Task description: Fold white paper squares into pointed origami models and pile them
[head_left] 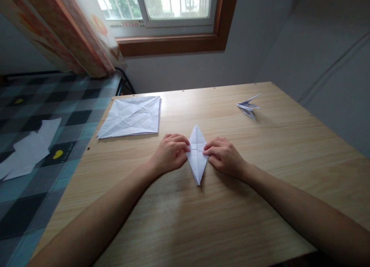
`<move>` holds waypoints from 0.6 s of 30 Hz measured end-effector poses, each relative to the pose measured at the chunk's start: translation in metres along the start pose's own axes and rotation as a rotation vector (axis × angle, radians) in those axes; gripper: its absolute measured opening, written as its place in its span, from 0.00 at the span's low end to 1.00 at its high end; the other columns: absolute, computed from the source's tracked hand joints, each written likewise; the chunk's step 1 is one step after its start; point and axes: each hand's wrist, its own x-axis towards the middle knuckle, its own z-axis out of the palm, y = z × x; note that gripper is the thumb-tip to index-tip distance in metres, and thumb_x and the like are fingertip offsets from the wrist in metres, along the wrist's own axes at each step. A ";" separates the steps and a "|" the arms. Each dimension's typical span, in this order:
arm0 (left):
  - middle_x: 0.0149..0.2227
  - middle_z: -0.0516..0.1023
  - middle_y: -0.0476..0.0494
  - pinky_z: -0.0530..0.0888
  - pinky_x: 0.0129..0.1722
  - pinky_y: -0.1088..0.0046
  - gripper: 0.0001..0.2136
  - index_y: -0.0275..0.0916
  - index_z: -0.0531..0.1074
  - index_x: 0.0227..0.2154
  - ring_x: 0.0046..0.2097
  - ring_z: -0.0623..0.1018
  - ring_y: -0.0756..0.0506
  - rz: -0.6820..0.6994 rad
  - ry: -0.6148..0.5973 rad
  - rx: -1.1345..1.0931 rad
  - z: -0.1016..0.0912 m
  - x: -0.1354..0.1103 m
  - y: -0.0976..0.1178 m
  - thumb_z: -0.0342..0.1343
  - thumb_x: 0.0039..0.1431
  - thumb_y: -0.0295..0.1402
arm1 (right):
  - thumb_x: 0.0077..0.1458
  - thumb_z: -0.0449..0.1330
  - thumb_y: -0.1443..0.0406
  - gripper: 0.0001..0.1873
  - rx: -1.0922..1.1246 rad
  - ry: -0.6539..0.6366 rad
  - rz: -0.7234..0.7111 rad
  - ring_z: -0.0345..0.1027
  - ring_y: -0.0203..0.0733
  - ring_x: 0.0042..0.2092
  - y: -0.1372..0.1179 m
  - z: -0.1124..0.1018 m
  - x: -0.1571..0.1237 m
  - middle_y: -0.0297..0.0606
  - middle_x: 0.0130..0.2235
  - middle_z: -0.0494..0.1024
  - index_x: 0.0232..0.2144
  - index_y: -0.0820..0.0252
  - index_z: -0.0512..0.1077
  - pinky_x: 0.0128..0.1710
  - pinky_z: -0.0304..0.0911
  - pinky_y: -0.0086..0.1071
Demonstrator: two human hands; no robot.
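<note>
A white sheet of paper folded into a narrow diamond [197, 159] is held just above or on the wooden table, its points toward and away from me. My left hand [172, 153] pinches its left corner between thumb and fingers. On the opposite side, my right hand [222, 155] grips the right corner the same way. A crease runs down the diamond's middle, crossed by a shorter one near the fingers. At the back right of the table rests a folded paper crane [249, 106] with thin points.
A stack of creased white paper squares [131, 115] lies at the table's [162, 228] back left. Left of the table, a checked cloth [78, 120] carries loose white paper pieces [31, 149]. Beyond are a curtain [83, 36], a window [176, 7] and a wall.
</note>
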 end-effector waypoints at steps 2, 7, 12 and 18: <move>0.39 0.82 0.48 0.66 0.52 0.62 0.04 0.40 0.76 0.28 0.47 0.78 0.43 0.013 -0.013 0.040 -0.001 0.000 0.003 0.56 0.55 0.31 | 0.51 0.57 0.74 0.09 -0.011 -0.006 -0.007 0.71 0.47 0.42 -0.001 0.001 0.000 0.41 0.38 0.81 0.30 0.61 0.77 0.48 0.63 0.43; 0.43 0.81 0.46 0.64 0.54 0.58 0.11 0.40 0.77 0.31 0.54 0.74 0.39 0.034 -0.026 0.180 -0.001 -0.003 0.003 0.60 0.56 0.43 | 0.50 0.56 0.73 0.09 -0.073 -0.018 -0.075 0.72 0.47 0.43 -0.008 0.001 0.001 0.43 0.40 0.81 0.30 0.62 0.76 0.47 0.64 0.41; 0.50 0.79 0.47 0.64 0.56 0.55 0.07 0.46 0.81 0.34 0.57 0.72 0.38 0.029 -0.007 0.274 0.000 -0.004 0.001 0.58 0.60 0.38 | 0.52 0.57 0.71 0.08 -0.147 -0.041 -0.182 0.73 0.45 0.37 -0.019 -0.001 0.001 0.41 0.36 0.82 0.31 0.61 0.76 0.42 0.64 0.40; 0.53 0.77 0.44 0.64 0.56 0.53 0.09 0.46 0.81 0.38 0.58 0.71 0.36 0.027 0.003 0.428 0.004 -0.004 0.005 0.55 0.65 0.33 | 0.59 0.53 0.70 0.11 -0.061 0.011 -0.361 0.74 0.42 0.36 -0.021 0.008 0.000 0.39 0.39 0.83 0.36 0.61 0.76 0.38 0.68 0.38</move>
